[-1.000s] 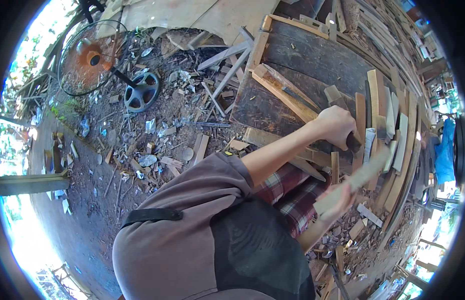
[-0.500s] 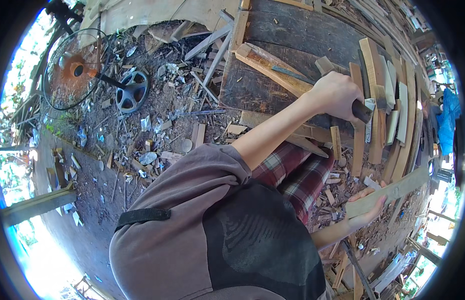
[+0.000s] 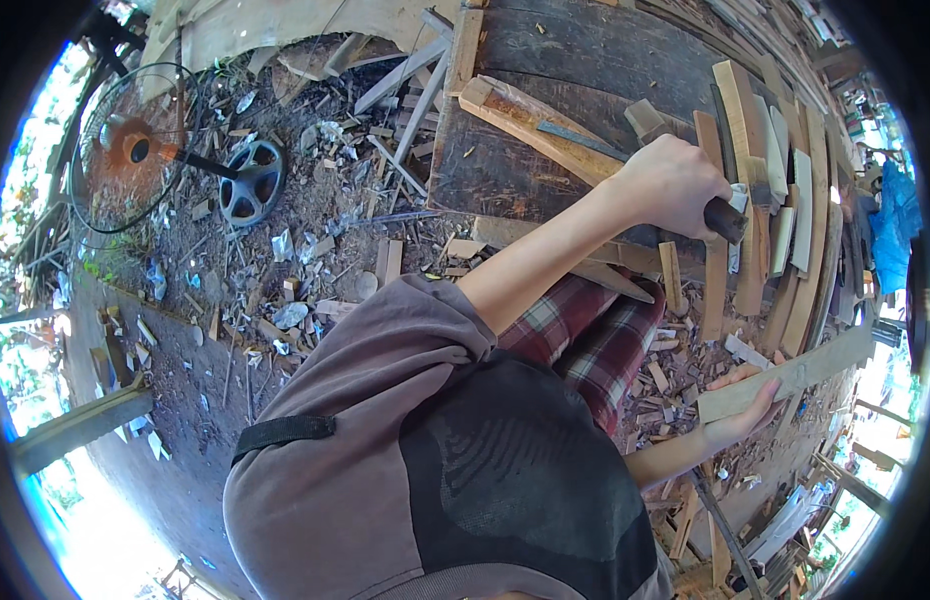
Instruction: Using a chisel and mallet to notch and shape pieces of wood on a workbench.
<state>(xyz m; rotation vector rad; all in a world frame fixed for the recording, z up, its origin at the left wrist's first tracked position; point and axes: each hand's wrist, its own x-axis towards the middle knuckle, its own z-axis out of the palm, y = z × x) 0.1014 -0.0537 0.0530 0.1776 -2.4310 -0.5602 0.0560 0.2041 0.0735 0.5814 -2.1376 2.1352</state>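
My left hand [image 3: 675, 185] is closed in a fist above the dark worn workbench [image 3: 530, 40]. A thick dark handle [image 3: 724, 220] juts from the right side of this fist. On its other side a narrow blue-grey strip [image 3: 583, 141], like a blade, lies over a V-shaped wooden piece [image 3: 530, 120]; my fist hides whether strip and handle join. A squared wood end [image 3: 645, 119] shows just beyond the knuckles. Lower right, my right hand [image 3: 745, 408] grips a flat pale wooden board [image 3: 785, 382], fingers along its far edge and thumb on its near side.
Long planks and strips [image 3: 750, 180] lie along the bench's right side. Wood scraps and litter cover the ground [image 3: 285, 270]. A round wire fan guard [image 3: 135, 150] on a pole stands in a wheel-like base [image 3: 253, 183] at left. Blue plastic [image 3: 895, 225] hangs far right.
The view has shifted a little, moving the bench and fan slightly left. The board in my right hand reaches slightly farther right. My left fist keeps its hold on the handle.
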